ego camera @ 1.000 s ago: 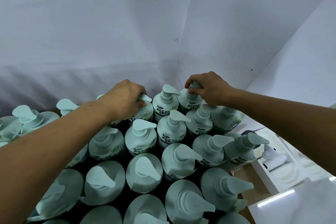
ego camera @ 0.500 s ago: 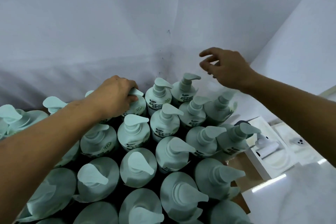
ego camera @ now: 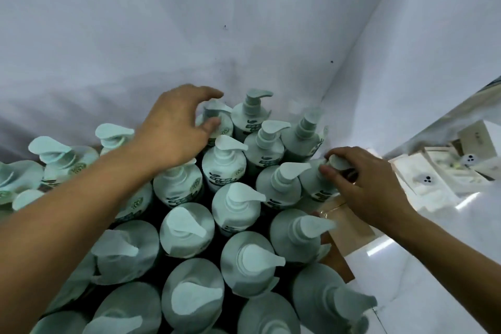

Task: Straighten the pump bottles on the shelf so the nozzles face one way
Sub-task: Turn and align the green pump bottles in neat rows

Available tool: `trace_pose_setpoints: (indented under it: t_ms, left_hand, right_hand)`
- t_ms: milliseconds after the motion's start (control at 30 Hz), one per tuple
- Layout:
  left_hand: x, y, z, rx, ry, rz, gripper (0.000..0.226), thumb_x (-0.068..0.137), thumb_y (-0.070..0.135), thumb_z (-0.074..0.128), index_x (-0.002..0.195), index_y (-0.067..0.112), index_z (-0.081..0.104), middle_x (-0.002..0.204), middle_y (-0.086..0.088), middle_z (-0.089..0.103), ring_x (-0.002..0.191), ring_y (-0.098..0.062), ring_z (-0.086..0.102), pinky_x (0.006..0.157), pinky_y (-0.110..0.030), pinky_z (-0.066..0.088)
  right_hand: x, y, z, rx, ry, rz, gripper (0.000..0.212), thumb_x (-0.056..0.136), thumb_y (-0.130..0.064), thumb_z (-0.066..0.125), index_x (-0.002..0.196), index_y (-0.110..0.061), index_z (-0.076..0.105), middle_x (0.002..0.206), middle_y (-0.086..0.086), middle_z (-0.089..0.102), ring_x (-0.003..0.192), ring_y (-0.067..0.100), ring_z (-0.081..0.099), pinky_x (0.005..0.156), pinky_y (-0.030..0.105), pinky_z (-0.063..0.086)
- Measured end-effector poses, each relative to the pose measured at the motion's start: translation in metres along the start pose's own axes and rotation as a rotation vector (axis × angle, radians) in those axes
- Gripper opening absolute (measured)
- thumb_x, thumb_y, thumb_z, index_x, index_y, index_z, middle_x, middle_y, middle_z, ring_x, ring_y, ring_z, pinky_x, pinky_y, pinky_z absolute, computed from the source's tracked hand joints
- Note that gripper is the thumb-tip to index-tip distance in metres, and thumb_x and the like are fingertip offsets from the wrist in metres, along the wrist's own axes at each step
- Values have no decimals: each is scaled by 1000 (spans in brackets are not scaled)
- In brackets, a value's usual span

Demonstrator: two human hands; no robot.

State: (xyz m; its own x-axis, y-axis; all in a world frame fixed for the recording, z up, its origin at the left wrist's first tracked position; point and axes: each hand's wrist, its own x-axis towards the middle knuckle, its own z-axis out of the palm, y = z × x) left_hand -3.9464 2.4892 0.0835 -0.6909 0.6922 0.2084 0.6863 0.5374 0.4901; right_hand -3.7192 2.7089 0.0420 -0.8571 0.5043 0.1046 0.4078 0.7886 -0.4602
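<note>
Turning pumps in the far rows of the pump bottles (ego camera: pixel 230 171), packed upright on the shelf into the corner of the white wall (ego camera: pixel 244 22). Looks partly done: pointing rightward across most of the middle and back rows, yet slanting toward the lower right in the nearest rows and hard to read at the far left, so probably still needing a pass there. Pinching the pump head of the edge bottle (ego camera: pixel 317 184) between thumb and curled fingers of the right hand (ego camera: pixel 363 187), at the right rim of the block, just above a brown carton (ego camera: pixel 349 228). Arching the left hand (ego camera: pixel 173 130) over a back-row bottle (ego camera: pixel 219 125) with spread fingers, thumb touching near its neck, not closed round the pump. Further right, pale boxes (ego camera: pixel 433 171) on a lower white surface. Against half a second ago: right hand down from open air beside the wall onto the edge bottle; left hand loosened from its clasp on a back-row pump and shifted rightward; corner bottle (ego camera: pixel 252 114) standing free, nozzle to the right
</note>
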Motion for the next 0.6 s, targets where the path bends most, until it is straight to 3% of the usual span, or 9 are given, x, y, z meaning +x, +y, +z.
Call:
trace_pose_setpoints:
  t_ms: [67, 167, 333, 433, 500, 600]
  left_hand:
    - [9, 35, 13, -65, 20, 102, 35, 87, 27, 63, 123, 26, 60, 120, 1, 62, 113, -17, 54, 97, -20, 32]
    - [30, 76, 43, -95, -87, 221, 36, 86, 33, 64, 121, 27, 61, 114, 1, 63, 95, -13, 57, 90, -27, 43]
    - [59, 107, 92, 2, -241, 213, 49, 80, 43, 67, 122, 21, 56, 106, -1, 63, 89, -16, 53, 74, -25, 35]
    - [73, 109, 104, 115, -285, 189, 38, 81, 44, 65, 98, 10, 61, 87, -4, 64, 80, -21, 59, 60, -27, 43]
    - [78, 114, 111, 174, -304, 164, 40, 82, 45, 64, 83, 6, 58, 75, -3, 58, 72, -21, 56, 51, -26, 38]
    - [81, 116, 118, 226, -295, 144, 37, 86, 47, 61, 87, 11, 55, 84, -6, 57, 78, -25, 54, 62, -29, 36]
  right_hand:
    - [-3, 3, 6, 13, 18, -8, 33, 87, -38, 62, 115, -20, 62, 103, -5, 63, 87, 10, 55, 73, 11, 39]
    - [-1, 4, 7, 31, 35, -12, 30, 85, -33, 69, 112, -22, 64, 97, -10, 62, 85, 9, 54, 72, 7, 36]
    - [-1, 14, 11, 112, 59, -2, 29, 82, -35, 71, 108, -26, 64, 95, -14, 60, 82, 4, 56, 70, 11, 44]
    - [2, 18, 17, 216, 94, 7, 27, 79, -41, 70, 102, -35, 60, 93, -19, 59, 85, -2, 57, 69, 11, 46]
    - [2, 22, 20, 341, 104, 48, 27, 76, -41, 73, 98, -40, 57, 92, -21, 61, 86, -1, 59, 70, 15, 51]
    - [-1, 26, 25, 481, 99, 69, 23, 77, -41, 74, 95, -43, 59, 91, -25, 64, 88, -3, 62, 68, 14, 53]
